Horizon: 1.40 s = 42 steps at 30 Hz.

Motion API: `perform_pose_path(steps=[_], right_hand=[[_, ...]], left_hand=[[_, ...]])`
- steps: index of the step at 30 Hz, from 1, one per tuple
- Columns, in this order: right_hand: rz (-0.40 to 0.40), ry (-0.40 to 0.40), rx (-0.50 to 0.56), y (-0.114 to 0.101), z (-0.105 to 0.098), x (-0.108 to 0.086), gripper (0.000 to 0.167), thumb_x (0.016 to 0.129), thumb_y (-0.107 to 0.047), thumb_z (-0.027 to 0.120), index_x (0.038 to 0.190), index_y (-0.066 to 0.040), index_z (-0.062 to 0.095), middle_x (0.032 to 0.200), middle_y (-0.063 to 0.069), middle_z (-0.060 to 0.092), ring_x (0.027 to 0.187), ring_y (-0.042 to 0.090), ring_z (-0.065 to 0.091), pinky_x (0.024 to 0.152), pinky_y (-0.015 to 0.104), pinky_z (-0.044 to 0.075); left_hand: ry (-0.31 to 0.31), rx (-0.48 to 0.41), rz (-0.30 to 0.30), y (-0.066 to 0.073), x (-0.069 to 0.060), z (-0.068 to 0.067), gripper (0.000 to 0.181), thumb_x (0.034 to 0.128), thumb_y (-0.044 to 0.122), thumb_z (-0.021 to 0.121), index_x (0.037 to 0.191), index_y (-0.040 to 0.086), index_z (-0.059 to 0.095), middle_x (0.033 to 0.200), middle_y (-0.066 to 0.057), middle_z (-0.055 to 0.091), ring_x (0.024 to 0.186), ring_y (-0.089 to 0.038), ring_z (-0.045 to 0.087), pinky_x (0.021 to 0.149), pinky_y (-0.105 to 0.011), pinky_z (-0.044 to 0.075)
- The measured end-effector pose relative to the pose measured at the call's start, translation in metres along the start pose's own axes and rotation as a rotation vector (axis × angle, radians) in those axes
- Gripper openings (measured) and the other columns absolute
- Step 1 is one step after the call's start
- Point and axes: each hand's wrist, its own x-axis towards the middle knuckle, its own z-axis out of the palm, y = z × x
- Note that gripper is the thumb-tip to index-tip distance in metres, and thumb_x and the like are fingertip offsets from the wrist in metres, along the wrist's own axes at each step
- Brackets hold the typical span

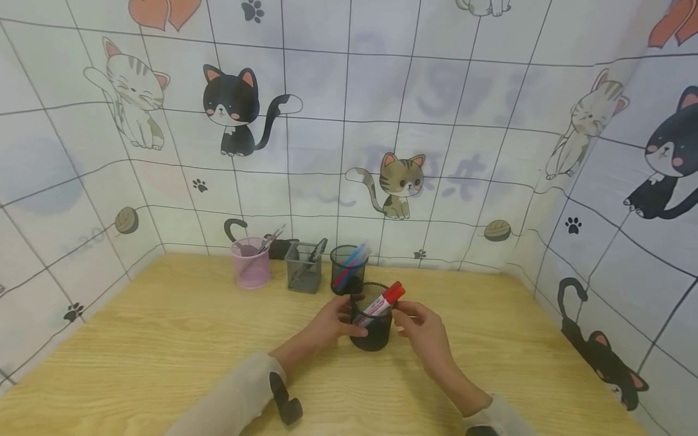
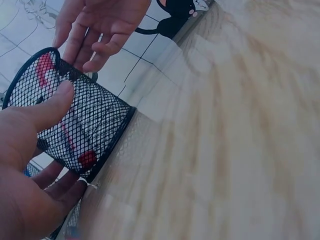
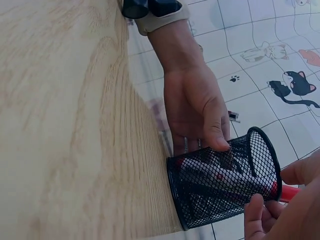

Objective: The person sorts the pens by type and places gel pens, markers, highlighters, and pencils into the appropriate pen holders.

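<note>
A round black mesh pen holder [image 1: 372,335] stands upright on the table, with what look like two red-capped markers [image 1: 377,304] leaning in it toward the right. My left hand [image 1: 330,321] grips the holder from its left side, the thumb [image 2: 52,107] across the near wall and the fingers behind it. On the other side my right hand [image 1: 425,333] is at the rim, its fingers loosely bent and touching or nearly touching it. Through the mesh, a marker's white barrel [image 3: 220,175] shows in the right wrist view.
Along the back of the wood-grain table [image 1: 180,321] stand a pink pen cup [image 1: 252,272], a square grey mesh holder [image 1: 303,278] with dark pens, and a black mesh cup [image 1: 340,283] with blue and red pens. Cat-patterned sheeting [image 1: 311,145] rises behind and beside the table.
</note>
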Motion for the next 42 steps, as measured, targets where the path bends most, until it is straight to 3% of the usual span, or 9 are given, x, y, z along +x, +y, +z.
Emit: perform_pose_path(steps=[5, 13, 17, 23, 28, 33, 42], right_hand=[[-0.006, 0.003, 0.001, 0.001, -0.005, 0.005, 0.034, 0.093, -0.017, 0.063, 0.121, 0.002, 0.061, 0.112, 0.018, 0.063, 0.095, 0.033, 0.063, 0.078, 0.034, 0.055], [0.000, -0.014, 0.089, 0.001, -0.011, 0.022, 0.036, 0.094, -0.012, 0.059, 0.126, 0.005, 0.057, 0.115, 0.025, 0.060, 0.092, 0.025, 0.065, 0.087, 0.042, 0.051], [0.006, -0.004, 0.091, 0.001, -0.012, 0.030, 0.037, 0.095, -0.011, 0.058, 0.126, 0.007, 0.055, 0.113, 0.024, 0.060, 0.088, 0.018, 0.065, 0.087, 0.040, 0.052], [0.009, -0.006, 0.097, 0.002, -0.012, 0.043, 0.041, 0.096, -0.013, 0.056, 0.130, 0.011, 0.051, 0.119, 0.030, 0.055, 0.093, 0.025, 0.065, 0.089, 0.040, 0.050], [0.019, -0.018, 0.104, 0.004, -0.013, 0.053, 0.044, 0.097, -0.015, 0.056, 0.133, 0.009, 0.048, 0.126, 0.029, 0.052, 0.103, 0.032, 0.061, 0.091, 0.041, 0.049], [0.028, -0.009, 0.086, 0.007, -0.012, 0.063, 0.046, 0.097, -0.017, 0.055, 0.134, 0.009, 0.047, 0.125, 0.030, 0.053, 0.108, 0.039, 0.058, 0.094, 0.045, 0.046], [0.060, 0.003, 0.092, 0.010, -0.016, 0.080, 0.045, 0.099, -0.016, 0.051, 0.136, 0.007, 0.045, 0.126, 0.030, 0.052, 0.109, 0.038, 0.058, 0.095, 0.045, 0.045]], left_hand=[[0.087, 0.023, -0.003, 0.006, 0.008, 0.009, 0.080, 0.0771, 0.014, 0.081, 0.139, -0.004, 0.034, 0.128, -0.020, 0.049, 0.112, -0.034, 0.053, 0.092, -0.045, 0.046], [0.240, 0.068, 0.002, 0.016, 0.024, 0.030, 0.065, 0.0802, 0.013, 0.077, 0.135, -0.005, 0.046, 0.116, -0.022, 0.057, 0.104, -0.036, 0.058, 0.081, -0.041, 0.052], [0.290, 0.014, -0.009, 0.015, 0.033, 0.038, 0.064, 0.0813, 0.008, 0.075, 0.135, -0.006, 0.044, 0.116, -0.023, 0.057, 0.106, -0.038, 0.058, 0.081, -0.039, 0.053], [0.360, -0.074, -0.049, 0.016, 0.043, 0.046, 0.059, 0.0836, 0.003, 0.070, 0.134, -0.008, 0.041, 0.126, -0.028, 0.052, 0.115, -0.041, 0.052, 0.088, -0.044, 0.050], [0.324, -0.169, -0.123, 0.020, 0.049, 0.046, 0.065, 0.0857, 0.005, 0.065, 0.144, -0.001, 0.037, 0.142, -0.025, 0.040, 0.129, -0.041, 0.039, 0.101, -0.050, 0.039], [0.260, -0.213, -0.149, 0.017, 0.056, 0.046, 0.072, 0.0878, 0.011, 0.060, 0.150, 0.003, 0.025, 0.151, -0.020, 0.030, 0.137, -0.036, 0.027, 0.110, -0.051, 0.024], [0.214, -0.230, -0.185, 0.016, 0.065, 0.049, 0.077, 0.0877, 0.012, 0.059, 0.153, 0.008, 0.018, 0.153, -0.015, 0.026, 0.139, -0.034, 0.023, 0.111, -0.052, 0.019]])
